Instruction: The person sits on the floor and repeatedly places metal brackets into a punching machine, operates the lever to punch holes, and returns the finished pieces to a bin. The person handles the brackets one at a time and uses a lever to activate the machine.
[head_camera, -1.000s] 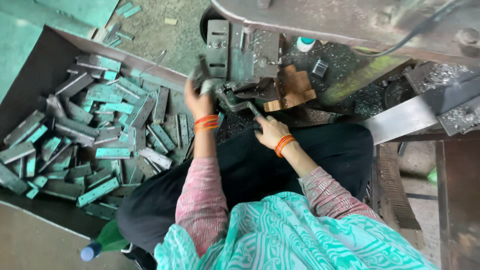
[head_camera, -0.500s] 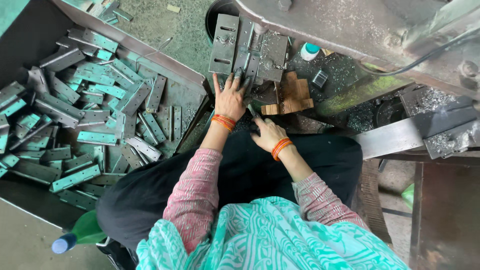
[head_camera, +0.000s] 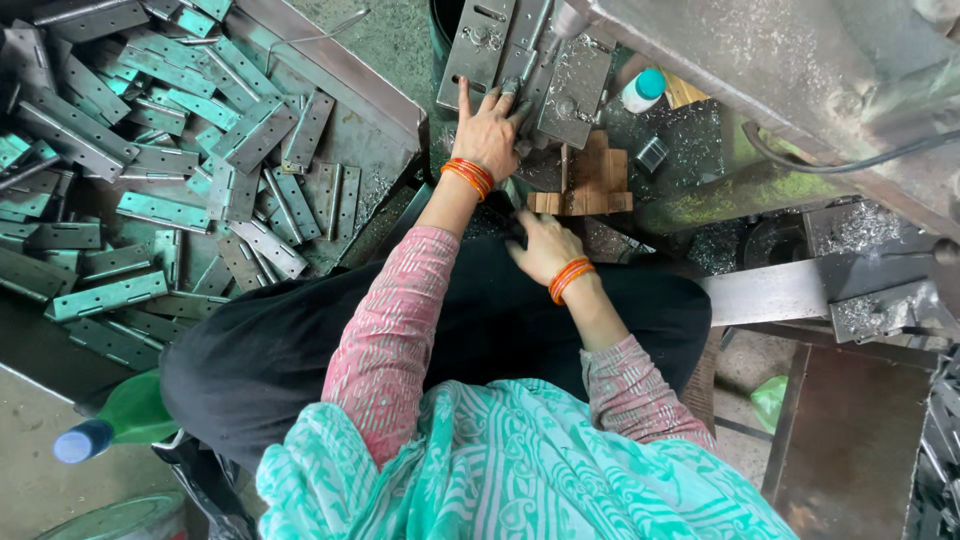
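Two hands near the press tooling: left hand (head_camera: 488, 128) spread flat on the steel plates (head_camera: 520, 55), right hand (head_camera: 545, 245) loosely open, empty, below the wooden block (head_camera: 585, 185); pinch risk if the machine cycles.

the left hand (head_camera: 490, 130) is pressing flat, fingers spread, on the grey metal plates (head_camera: 520, 60) of the machine. the right hand (head_camera: 545, 245) is resting just below the wooden block (head_camera: 590, 180), while metal hinges (head_camera: 170, 160) are lying heaped in the tray (head_camera: 340, 70) alongside.

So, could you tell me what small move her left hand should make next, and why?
Probably draw the left hand back off the grey metal plates. Its fingers lie spread flat on them beneath the press, while the right hand rests lower, beside the wooden block.
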